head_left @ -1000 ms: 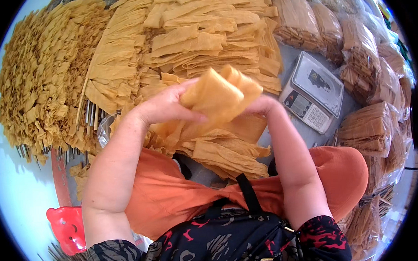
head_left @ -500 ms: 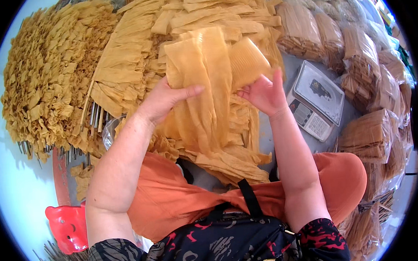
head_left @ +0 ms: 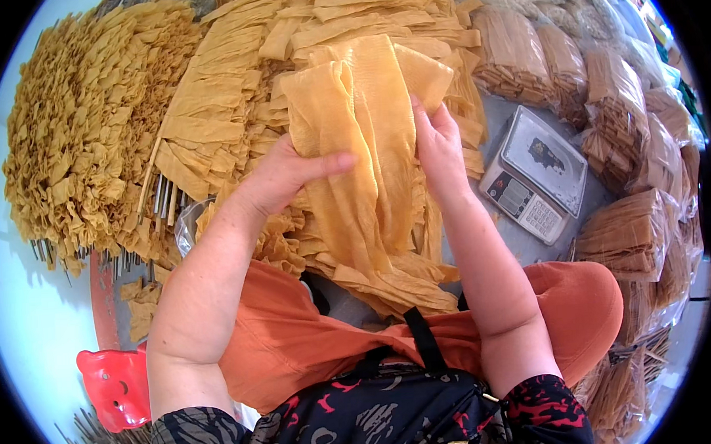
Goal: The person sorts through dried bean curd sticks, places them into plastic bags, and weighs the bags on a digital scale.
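A folded bundle of yellow, finely ribbed sheets that look like dried tofu skin [head_left: 379, 134] is held up in front of me, its long ends hanging down. My left hand [head_left: 290, 176] grips its left edge, thumb lying across the front. On the opposite side, my right hand [head_left: 441, 151] pinches the edge just below a folded-over flap, with thumb and fingers closed. Beneath and beyond the bundle spreads a wide pile of similar yellow sheets [head_left: 370, 19], some lying toward my knees.
At the left, a tall heap of crinkled sheets [head_left: 89, 122] rests on sticks. A flat scale [head_left: 539, 166] stands on the floor to the right. Plastic bags of packed sheets [head_left: 622, 234] line the right side. A red plastic stool [head_left: 115, 389] is at the lower left.
My right hand has moved up and inward, closing on the bundle's right edge. The right-hand flap has folded inward and the bundle is narrower. My left hand keeps its grip.
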### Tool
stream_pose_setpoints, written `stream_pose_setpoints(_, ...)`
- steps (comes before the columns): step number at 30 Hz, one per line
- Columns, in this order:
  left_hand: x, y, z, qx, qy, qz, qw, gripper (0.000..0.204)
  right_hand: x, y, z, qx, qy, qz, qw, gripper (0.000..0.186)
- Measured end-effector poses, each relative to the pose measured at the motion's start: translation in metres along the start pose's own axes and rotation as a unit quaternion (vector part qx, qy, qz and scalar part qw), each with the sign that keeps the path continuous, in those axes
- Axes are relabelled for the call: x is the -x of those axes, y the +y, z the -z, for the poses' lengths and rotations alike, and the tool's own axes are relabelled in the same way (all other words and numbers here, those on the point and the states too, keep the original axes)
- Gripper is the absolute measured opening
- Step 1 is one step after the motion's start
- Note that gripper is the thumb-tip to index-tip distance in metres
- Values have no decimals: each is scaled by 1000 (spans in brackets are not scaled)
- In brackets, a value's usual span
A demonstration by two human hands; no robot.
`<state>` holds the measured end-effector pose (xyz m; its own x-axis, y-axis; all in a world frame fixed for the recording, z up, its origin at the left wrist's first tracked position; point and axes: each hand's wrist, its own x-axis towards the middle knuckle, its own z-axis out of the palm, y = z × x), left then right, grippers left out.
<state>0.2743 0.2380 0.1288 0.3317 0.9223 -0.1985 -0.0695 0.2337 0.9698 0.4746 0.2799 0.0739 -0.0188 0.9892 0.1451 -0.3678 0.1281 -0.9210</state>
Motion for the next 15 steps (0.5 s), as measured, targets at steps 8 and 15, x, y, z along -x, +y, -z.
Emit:
stream_pose_setpoints(8,-1,1,-4,-48,13,-12,999,56,10,-2,-7,25,-5,-22,999,55)
stream_pose_setpoints(15,2,-15,-8,3,7,-35,999,63,24,-18,-16,-64,-106,-93,988,46)
